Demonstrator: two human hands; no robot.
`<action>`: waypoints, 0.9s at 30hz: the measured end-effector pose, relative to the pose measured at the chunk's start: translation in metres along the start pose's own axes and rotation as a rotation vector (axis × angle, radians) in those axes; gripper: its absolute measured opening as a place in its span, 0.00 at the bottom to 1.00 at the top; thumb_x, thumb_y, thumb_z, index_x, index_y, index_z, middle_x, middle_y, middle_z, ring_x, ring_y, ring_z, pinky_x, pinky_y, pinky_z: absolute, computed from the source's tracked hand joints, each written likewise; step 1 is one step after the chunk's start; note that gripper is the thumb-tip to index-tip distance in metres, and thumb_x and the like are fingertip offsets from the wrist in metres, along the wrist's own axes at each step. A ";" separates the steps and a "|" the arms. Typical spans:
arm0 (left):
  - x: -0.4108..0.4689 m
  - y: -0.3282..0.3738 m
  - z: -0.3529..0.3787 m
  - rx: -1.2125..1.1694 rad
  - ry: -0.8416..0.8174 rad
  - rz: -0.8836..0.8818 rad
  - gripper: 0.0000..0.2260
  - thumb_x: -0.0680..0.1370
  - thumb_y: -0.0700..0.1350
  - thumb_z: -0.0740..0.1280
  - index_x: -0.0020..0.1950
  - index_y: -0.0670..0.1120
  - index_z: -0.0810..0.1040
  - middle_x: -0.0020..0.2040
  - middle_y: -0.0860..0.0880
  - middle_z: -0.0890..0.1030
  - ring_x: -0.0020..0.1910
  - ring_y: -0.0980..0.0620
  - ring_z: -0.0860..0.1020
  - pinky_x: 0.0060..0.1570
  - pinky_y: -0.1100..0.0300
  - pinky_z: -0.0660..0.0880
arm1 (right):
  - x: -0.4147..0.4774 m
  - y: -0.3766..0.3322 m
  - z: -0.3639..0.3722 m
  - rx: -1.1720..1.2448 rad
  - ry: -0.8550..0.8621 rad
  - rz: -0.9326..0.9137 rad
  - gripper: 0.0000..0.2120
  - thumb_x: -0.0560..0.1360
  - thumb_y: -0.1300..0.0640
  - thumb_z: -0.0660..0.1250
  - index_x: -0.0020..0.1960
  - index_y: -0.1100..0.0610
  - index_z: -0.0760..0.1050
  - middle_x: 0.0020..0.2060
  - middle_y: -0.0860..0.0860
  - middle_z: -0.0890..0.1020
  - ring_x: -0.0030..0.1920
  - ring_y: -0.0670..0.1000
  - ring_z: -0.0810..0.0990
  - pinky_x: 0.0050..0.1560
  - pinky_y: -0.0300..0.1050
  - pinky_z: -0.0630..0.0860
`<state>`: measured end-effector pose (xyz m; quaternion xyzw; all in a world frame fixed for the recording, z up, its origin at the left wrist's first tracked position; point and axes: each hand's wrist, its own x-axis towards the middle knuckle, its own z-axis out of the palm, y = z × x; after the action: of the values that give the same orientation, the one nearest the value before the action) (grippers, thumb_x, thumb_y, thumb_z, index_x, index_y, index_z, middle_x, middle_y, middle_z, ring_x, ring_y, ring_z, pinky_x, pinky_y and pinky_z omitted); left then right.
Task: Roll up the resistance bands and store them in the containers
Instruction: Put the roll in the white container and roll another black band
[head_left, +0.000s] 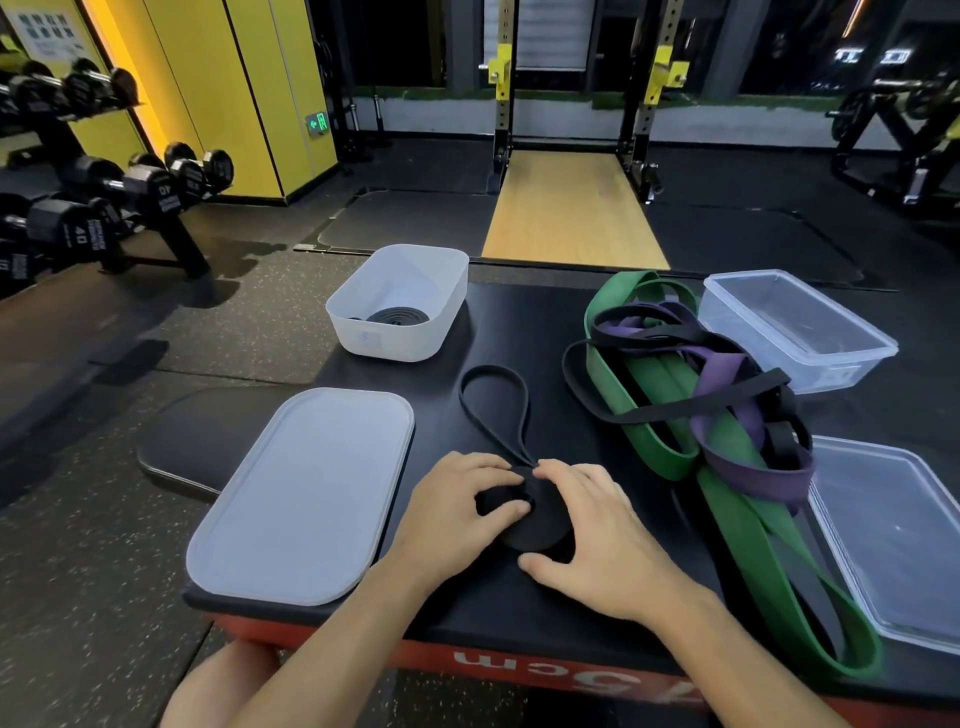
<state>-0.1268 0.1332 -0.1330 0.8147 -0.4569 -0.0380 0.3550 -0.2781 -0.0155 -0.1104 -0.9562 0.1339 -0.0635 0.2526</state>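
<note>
A thin black resistance band (493, 410) lies on the black box top, partly wound into a flat coil (540, 519) near the front edge. My left hand (457, 514) presses on the coil's left side with its thumb on top. My right hand (587, 525) grips the coil from the right, fingers over it. The band's loose loop trails away from me. A white tub (405, 301) at the back holds one rolled black band (397, 316). To the right lies a tangled pile of green, purple and black bands (717, 395).
A frosted lid (301, 493) lies flat at the front left. A clear container (795, 327) stands at the back right, and its clear lid (893, 535) lies at the right edge. A dumbbell rack (104, 197) stands on the left, with squat racks behind.
</note>
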 end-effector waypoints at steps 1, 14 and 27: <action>0.001 -0.002 0.000 -0.025 0.003 -0.003 0.13 0.76 0.59 0.73 0.59 0.60 0.85 0.62 0.65 0.80 0.61 0.64 0.73 0.62 0.61 0.71 | 0.000 0.004 -0.005 0.024 -0.053 0.007 0.41 0.68 0.35 0.72 0.75 0.38 0.57 0.64 0.34 0.62 0.70 0.42 0.61 0.72 0.46 0.65; -0.004 0.008 0.001 -0.035 0.054 0.020 0.05 0.77 0.51 0.74 0.49 0.56 0.78 0.53 0.62 0.72 0.52 0.58 0.76 0.49 0.62 0.75 | 0.010 -0.012 -0.006 0.051 -0.030 0.130 0.45 0.62 0.33 0.74 0.73 0.37 0.58 0.63 0.41 0.64 0.67 0.48 0.64 0.66 0.47 0.69; -0.001 -0.002 0.002 -0.135 0.027 -0.011 0.07 0.75 0.54 0.76 0.51 0.56 0.87 0.52 0.64 0.80 0.54 0.60 0.79 0.55 0.62 0.76 | -0.001 -0.004 0.014 -0.093 0.097 0.060 0.42 0.66 0.24 0.64 0.75 0.43 0.66 0.74 0.37 0.64 0.70 0.46 0.61 0.74 0.49 0.62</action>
<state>-0.1265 0.1336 -0.1361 0.7919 -0.4439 -0.0600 0.4150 -0.2751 -0.0055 -0.1200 -0.9582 0.1773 -0.0958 0.2029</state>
